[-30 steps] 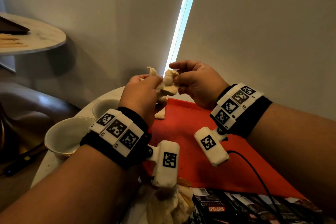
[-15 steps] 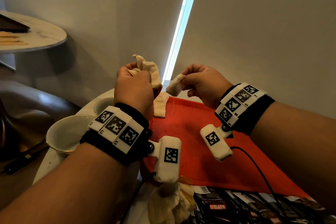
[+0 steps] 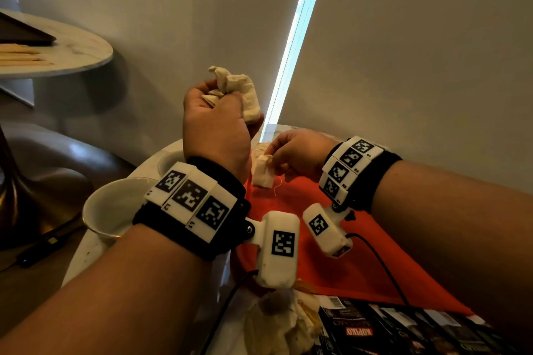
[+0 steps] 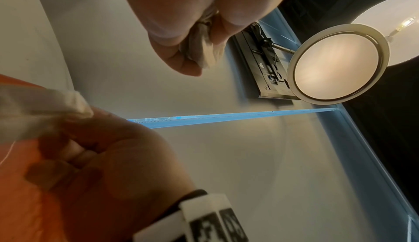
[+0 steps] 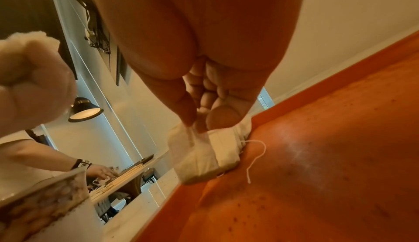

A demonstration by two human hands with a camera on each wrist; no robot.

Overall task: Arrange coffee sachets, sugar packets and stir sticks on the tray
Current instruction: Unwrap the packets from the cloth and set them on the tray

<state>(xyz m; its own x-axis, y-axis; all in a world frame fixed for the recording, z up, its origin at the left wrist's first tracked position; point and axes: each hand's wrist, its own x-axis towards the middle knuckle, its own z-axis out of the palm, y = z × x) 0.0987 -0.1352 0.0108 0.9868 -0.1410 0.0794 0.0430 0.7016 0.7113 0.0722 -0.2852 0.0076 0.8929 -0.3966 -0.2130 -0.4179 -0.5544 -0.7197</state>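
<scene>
You are in a lounge-like room: round marble tables, window blinds upper right, pendant lamp.

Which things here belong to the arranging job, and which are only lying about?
Belong to the job:
- orange tray
- white packet pinched by right hand
- bunch of packets gripped by left hand
- black sachets

Lying about:
- white cups
- crumpled paper

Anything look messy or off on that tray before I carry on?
Yes. The orange tray is speckled with dark crumbs or stains. A loose white thread trails from the sachets lying at its far edge. The sachets in the left hand are crumpled into a bunch rather than flat.
</scene>
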